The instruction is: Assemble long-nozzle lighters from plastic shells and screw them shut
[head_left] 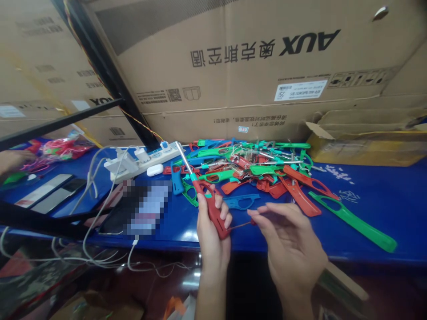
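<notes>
Head view: my left hand [213,231] is wrapped shut around the red handle [210,205], held over the worktop's [383,195] front edge with its metal tube pointing up-left. My right hand [290,242] pinches the thin wire [240,225] at the handle's lower end, other fingers loosely spread. I judge the wire could slip from so light a pinch and fall past the edge below. The tube tip sits near the power strip [147,160], so a careless swing could knock it. The pile [253,166] crowds the middle; open room lies right, beyond the green handle [353,222].
</notes>
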The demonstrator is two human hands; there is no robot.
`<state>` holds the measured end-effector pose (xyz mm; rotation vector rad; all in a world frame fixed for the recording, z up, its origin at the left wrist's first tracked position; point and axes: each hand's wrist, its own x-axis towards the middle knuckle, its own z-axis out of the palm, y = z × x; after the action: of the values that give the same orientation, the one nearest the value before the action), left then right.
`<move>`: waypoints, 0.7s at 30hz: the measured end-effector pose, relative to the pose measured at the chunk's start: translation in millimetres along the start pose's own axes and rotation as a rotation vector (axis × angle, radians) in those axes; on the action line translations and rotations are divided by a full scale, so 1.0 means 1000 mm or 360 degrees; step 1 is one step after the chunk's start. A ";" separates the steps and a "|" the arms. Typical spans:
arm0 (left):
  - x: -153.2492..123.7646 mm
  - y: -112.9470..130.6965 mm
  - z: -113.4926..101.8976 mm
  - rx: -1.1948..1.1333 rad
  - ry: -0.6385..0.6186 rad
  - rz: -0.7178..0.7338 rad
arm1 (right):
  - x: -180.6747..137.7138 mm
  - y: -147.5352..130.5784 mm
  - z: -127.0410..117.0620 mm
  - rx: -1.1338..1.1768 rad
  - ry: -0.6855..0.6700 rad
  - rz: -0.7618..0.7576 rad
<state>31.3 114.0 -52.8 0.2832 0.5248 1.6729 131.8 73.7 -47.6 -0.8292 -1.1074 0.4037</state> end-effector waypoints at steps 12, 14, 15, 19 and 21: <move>0.000 0.001 0.001 0.0072 0.0008 -0.0045 | 0.006 0.007 -0.009 -0.0052 -0.0093 0.0024; 0.000 0.000 0.002 0.0081 0.0022 -0.0029 | 0.007 0.004 -0.014 -0.0208 -0.0282 0.0039; 0.000 0.000 0.002 0.0087 0.0034 -0.0024 | 0.007 0.003 -0.016 -0.0246 -0.0383 0.0068; 0.001 0.000 0.002 0.0118 0.0045 -0.0031 | 0.007 0.001 -0.020 -0.0181 -0.0414 0.0035; 0.002 0.000 0.002 0.0130 0.0025 -0.0049 | 0.008 0.002 -0.021 -0.0221 -0.0289 -0.0050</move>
<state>31.8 116.3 -51.4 0.3199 0.6073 1.6277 154.1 72.3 -48.2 -0.9094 -1.3269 0.3845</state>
